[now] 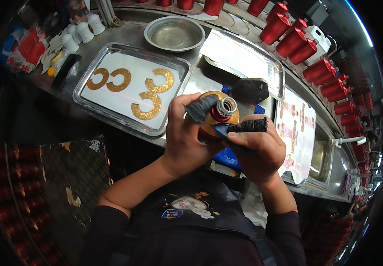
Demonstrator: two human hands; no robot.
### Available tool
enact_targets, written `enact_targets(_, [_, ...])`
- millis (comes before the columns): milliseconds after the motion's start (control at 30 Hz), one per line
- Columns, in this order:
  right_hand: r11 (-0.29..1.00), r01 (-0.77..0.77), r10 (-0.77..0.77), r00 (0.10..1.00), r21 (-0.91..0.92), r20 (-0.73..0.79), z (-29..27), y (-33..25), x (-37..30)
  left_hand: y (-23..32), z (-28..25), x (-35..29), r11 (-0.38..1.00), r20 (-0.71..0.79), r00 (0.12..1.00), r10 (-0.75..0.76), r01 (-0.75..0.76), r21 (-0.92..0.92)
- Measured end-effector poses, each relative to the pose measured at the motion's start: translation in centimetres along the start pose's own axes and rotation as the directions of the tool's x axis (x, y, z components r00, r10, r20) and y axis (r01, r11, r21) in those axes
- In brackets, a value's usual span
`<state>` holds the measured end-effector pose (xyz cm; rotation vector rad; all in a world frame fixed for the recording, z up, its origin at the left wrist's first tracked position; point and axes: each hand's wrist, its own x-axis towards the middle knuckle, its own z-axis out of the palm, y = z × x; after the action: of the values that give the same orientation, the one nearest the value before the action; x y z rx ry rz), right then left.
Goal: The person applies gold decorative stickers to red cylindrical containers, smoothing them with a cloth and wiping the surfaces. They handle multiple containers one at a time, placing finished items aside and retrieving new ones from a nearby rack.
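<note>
A bottle (208, 123) with a gold shoulder, red collar and clear threaded neck is tilted so its uncapped mouth faces me. My left hand (183, 133) is wrapped round its side, the thumb in a dark cover pressed near the collar. Between the fingers of my right hand (262, 144), one of them also dark-covered, is a small flat dark-blue piece (221, 130), its tip against the gold shoulder. Its exact kind is unclear. To the left, a metal tray (79, 94) holds a white sheet (122, 103) with several gold ring-shaped labels (147, 106), each with a gap.
A round metal bowl (173, 36) stands behind the tray. A dark angular fixture (250, 90) rises just beyond my hands. At right are a sheet of labels (295, 133), a sink (320, 157) and a white tap (349, 141). Red bottles (274, 29) line the curved conveyor behind.
</note>
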<state>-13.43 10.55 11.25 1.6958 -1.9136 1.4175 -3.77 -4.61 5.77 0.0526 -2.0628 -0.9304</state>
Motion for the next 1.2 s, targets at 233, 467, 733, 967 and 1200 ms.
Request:
enact_targets(233, [0.996, -0.084, 0.085, 0.995, 0.041, -0.045, 0.5, -0.3, -0.6, -0.6, 0.3, -0.5, 0.999, 0.027, 0.999, 0.017, -0.018, 0.044])
enact_targets(467, [0.992, -0.118, 0.121, 0.989, 0.036, -0.089, 1.1, -0.4, -1.0, -1.5, -1.0, -0.1, 0.886, 0.26, 0.937, -0.235, 0.316, -0.34])
enact_targets(733, [0.993, -0.114, 0.117, 0.985, 0.032, -0.124, 1.4, -0.3, -0.8, -2.3, -0.3, -1.1, 0.833, 0.268, 0.922, -0.278, 0.371, -0.411])
enact_targets(967, [0.981, 0.19, -0.192, 0.981, 0.043, 0.027, 2.7, -1.5, -1.7, -1.6, 1.8, -1.7, 0.995, -0.085, 0.993, -0.078, 0.083, 0.053])
enact_targets(1200, [0.976, 0.092, -0.092, 0.996, 0.195, -0.011, 0.8, -0.7, -1.5, -1.8, 2.1, -1.9, 0.995, -0.08, 0.992, -0.096, 0.094, -0.024])
